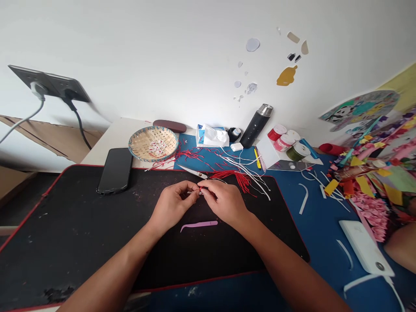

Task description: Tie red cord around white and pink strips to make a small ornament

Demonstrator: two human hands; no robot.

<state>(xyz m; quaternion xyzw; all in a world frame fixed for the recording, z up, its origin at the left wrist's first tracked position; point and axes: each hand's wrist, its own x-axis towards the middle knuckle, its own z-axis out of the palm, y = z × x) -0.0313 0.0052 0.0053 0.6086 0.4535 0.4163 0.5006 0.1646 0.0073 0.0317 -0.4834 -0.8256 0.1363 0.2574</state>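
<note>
My left hand (175,201) and my right hand (225,200) meet over the black mat (107,242), fingertips pinched close together. Between them shows a small bit of red cord (200,188) with something white beside it; most of it is hidden by the fingers. Just beyond the hands lie scissors (191,172), blades pointing left, their handles partly covered. A bundle of red cords (240,180) spreads out behind my right hand. Closer to me, bent-tip purple tweezers (199,224) rest on the mat.
A woven basket (136,149) holds small red-and-white pieces. Left of it lies a phone (115,171). Along the wall stand a tissue pack (212,136), a black flask (256,125) and thread spools (286,141). At right are a white power bank (367,247) and another person's arm (401,245).
</note>
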